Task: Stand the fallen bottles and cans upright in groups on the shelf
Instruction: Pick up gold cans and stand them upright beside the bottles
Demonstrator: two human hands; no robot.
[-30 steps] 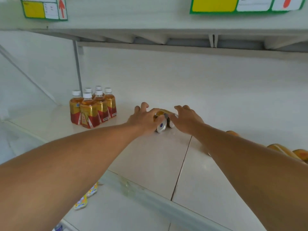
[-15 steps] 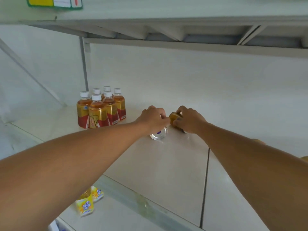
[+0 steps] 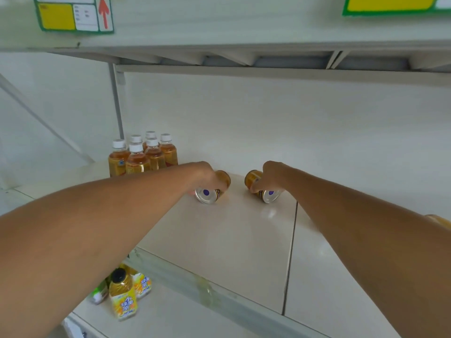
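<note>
Two golden cans lie on their sides on the white shelf [image 3: 231,240], silver ends facing me. My left hand [image 3: 207,175] is closed over the left can [image 3: 210,193]. My right hand [image 3: 271,174] is closed over the right can [image 3: 267,195]. The cans lie about a hand's width apart. Several amber tea bottles [image 3: 144,154] with white caps stand upright in a tight group at the back left. Another orange item [image 3: 439,220] peeks out behind my right forearm at the right edge.
The upper shelf's underside [image 3: 268,59] hangs low overhead, carrying yellow-and-green price tags [image 3: 73,14]. A metal upright [image 3: 117,103] stands behind the bottles. On the lower shelf, yellow-labelled bottles [image 3: 123,298] stand below the front edge [image 3: 219,293].
The two cans, side by side under my hands before, now lie separated: left hand drew one leftward, right hand one rightward. The camera view has tilted up slightly.
</note>
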